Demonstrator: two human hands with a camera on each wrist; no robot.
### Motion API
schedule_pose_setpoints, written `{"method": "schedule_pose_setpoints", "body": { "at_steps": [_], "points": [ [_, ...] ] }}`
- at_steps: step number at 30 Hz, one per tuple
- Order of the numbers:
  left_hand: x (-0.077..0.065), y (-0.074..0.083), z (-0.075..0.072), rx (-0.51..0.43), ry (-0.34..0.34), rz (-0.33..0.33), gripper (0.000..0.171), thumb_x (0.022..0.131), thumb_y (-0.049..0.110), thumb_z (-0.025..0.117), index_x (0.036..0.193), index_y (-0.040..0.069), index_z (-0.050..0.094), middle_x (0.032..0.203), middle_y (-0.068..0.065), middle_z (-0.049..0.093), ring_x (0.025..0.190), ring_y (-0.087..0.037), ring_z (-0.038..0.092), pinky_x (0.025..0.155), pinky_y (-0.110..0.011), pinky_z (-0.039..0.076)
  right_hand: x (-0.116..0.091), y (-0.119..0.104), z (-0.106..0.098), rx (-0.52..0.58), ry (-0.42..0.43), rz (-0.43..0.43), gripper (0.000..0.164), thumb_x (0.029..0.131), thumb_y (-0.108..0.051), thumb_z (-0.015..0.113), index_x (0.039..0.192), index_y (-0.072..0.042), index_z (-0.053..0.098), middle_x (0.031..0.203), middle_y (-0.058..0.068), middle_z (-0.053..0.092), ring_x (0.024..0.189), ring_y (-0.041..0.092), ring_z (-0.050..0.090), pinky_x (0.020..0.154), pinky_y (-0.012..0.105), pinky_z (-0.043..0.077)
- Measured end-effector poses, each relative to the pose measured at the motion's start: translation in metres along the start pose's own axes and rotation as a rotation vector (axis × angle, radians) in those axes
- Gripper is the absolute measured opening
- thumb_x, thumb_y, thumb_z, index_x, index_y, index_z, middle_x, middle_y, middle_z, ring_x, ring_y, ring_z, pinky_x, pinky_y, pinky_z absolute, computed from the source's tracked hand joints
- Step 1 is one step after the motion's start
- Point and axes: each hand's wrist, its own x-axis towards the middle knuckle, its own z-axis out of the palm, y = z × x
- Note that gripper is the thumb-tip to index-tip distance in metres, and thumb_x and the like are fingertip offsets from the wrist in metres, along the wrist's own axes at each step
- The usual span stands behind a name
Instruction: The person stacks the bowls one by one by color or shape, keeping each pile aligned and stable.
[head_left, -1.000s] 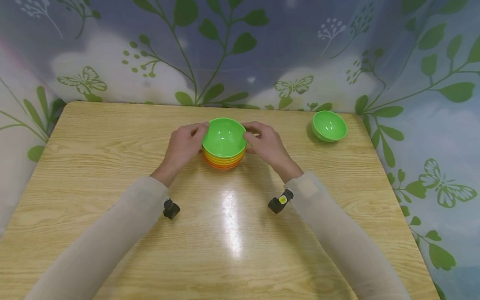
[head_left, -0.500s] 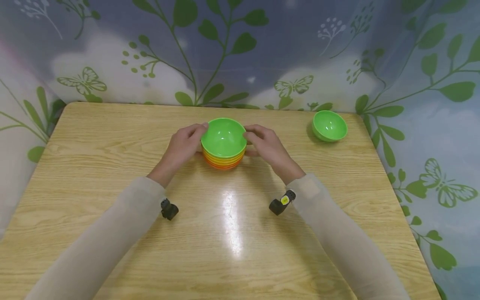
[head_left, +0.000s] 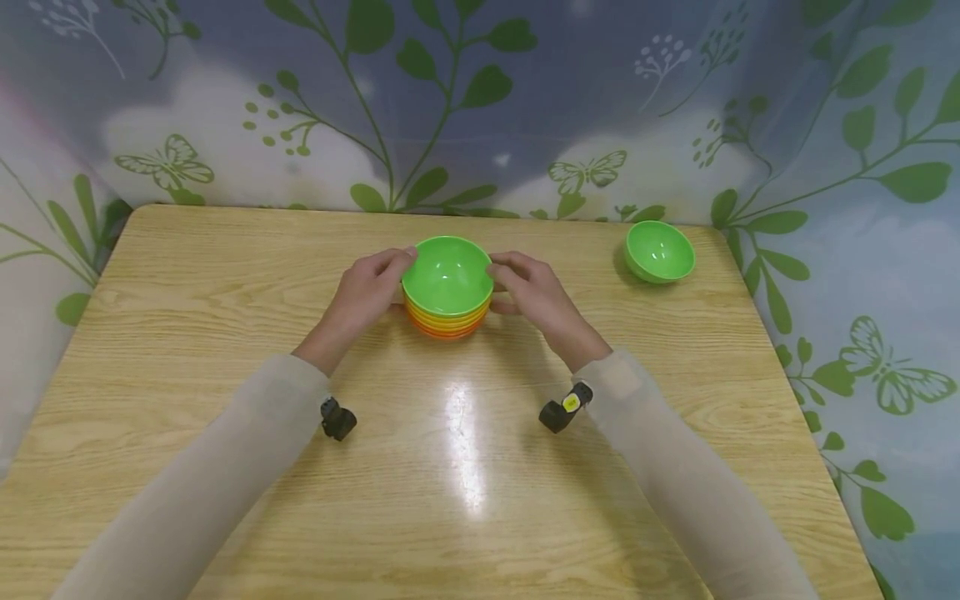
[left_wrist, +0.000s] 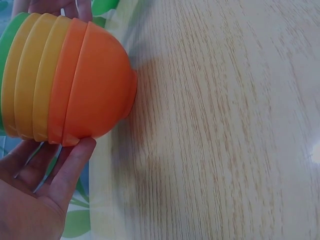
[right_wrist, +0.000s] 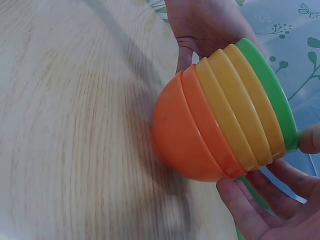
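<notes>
A stack of nested bowls stands upright near the back middle of the table, held between my two hands. Its top is a green bowl (head_left: 448, 275). Below it come three yellow bowls (right_wrist: 239, 110) and two orange bowls (left_wrist: 100, 80), the lowest with its foot close over the wood. From the left, my left hand (head_left: 367, 287) grips the stack, thumb at the green rim and fingers along the side. My right hand (head_left: 536, 296) holds the opposite side, its thumb at the rim and its fingertips (right_wrist: 227, 187) reaching the orange bowls.
Another green bowl (head_left: 658, 252) sits alone at the back right corner of the wooden table (head_left: 465, 533). A patterned cloth (head_left: 480, 100) with leaves and butterflies hangs behind the table and along its sides. Each wrist carries a small black camera (head_left: 339, 419).
Both wrists have drawn slightly outward and down, and more of the fingers shows at the stack's sides. The stack stays practically where it was; the lone green bowl has not moved.
</notes>
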Motion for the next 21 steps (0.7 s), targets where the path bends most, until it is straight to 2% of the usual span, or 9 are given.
{"method": "schedule_pose_setpoints", "body": {
  "at_steps": [11, 21],
  "points": [
    [0.0, 0.001, 0.0, -0.016, 0.001, -0.005, 0.068, 0.112, 0.06, 0.042, 0.16, 0.014, 0.056, 0.17, -0.006, 0.049, 0.155, -0.027, 0.048, 0.108, -0.049, 0.063, -0.002, 0.013, -0.007, 0.099, -0.01, 0.005, 0.048, 0.115, -0.036, 0.051, 0.148, -0.002, 0.061, 0.146, 0.019, 0.063, 0.134, 0.04, 0.065, 0.112, 0.058, 0.06],
    [0.0, 0.001, 0.001, -0.025, 0.003, -0.006, 0.068, 0.112, 0.06, 0.043, 0.16, 0.013, 0.056, 0.17, -0.007, 0.049, 0.154, -0.028, 0.048, 0.108, -0.048, 0.063, -0.002, 0.022, -0.023, 0.064, 0.027, 0.02, 0.05, 0.115, -0.034, 0.054, 0.151, -0.001, 0.058, 0.152, 0.022, 0.061, 0.139, 0.042, 0.064, 0.114, 0.057, 0.058]
  ]
}}
